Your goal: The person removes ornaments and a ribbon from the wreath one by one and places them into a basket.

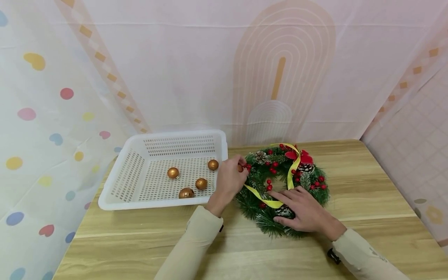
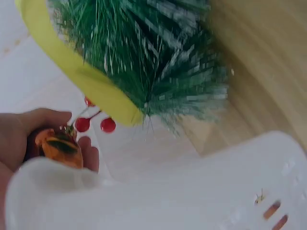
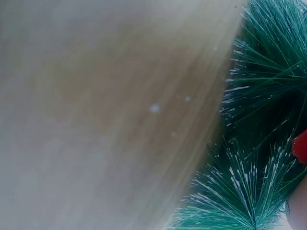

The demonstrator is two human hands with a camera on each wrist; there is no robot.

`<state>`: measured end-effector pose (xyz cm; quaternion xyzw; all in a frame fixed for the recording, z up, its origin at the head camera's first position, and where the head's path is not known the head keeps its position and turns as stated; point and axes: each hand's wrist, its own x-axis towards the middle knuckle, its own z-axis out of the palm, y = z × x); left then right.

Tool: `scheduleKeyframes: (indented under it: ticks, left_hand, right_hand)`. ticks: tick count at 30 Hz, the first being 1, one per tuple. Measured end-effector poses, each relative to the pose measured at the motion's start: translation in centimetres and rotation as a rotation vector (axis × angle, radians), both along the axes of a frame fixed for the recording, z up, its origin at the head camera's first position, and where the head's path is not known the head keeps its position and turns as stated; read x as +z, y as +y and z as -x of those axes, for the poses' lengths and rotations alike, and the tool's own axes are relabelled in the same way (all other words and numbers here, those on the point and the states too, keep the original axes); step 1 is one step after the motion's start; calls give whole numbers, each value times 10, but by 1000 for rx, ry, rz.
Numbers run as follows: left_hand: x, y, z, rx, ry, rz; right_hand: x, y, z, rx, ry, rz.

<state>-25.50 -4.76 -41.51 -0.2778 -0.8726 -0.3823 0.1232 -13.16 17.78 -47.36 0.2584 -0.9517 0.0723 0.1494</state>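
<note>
A green Christmas wreath [image 1: 253,208] with red berries, pine cones and a yellow ribbon [image 1: 294,169] lies on the table. At its left edge my left hand [image 1: 229,179] pinches a copper-coloured ball ornament [image 2: 62,149], close beside a sprig of red berries [image 2: 82,125]. The fingers partly cover the ball in the head view. My right hand [image 1: 304,208] rests on the wreath's lower right part, fingers stretched out over the ribbon and thumb spread toward the near side. Only a fingertip of it shows in the right wrist view, beside green needles [image 3: 249,187].
Left of the wreath stands a white perforated plastic basket [image 1: 147,206] with several copper ball ornaments, among them one ball [image 1: 173,172] near the middle. The left forearm passes by the basket's near right corner. Under everything is a wood-grain table [image 1: 371,194], with a patterned cloth [image 1: 189,77] behind.
</note>
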Motion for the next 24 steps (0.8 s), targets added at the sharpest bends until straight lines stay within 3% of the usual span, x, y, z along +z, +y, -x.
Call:
scheduleKeyframes:
  ticks: [7,16,20,24]
  left_hand:
    - [5,-5,12,-80,-93,101]
    - [4,-8,20,-224,-66,237]
    - [3,-7,21,-273,-92,244]
    - [2,-6,21,-289,-144,191]
  right_hand:
    - [-1,0,1,8,13,4]
    - [-2,1,0,8,19,4]
    - [-2,1,0,9,25,6]
    - [-2,1,1,9,27,4]
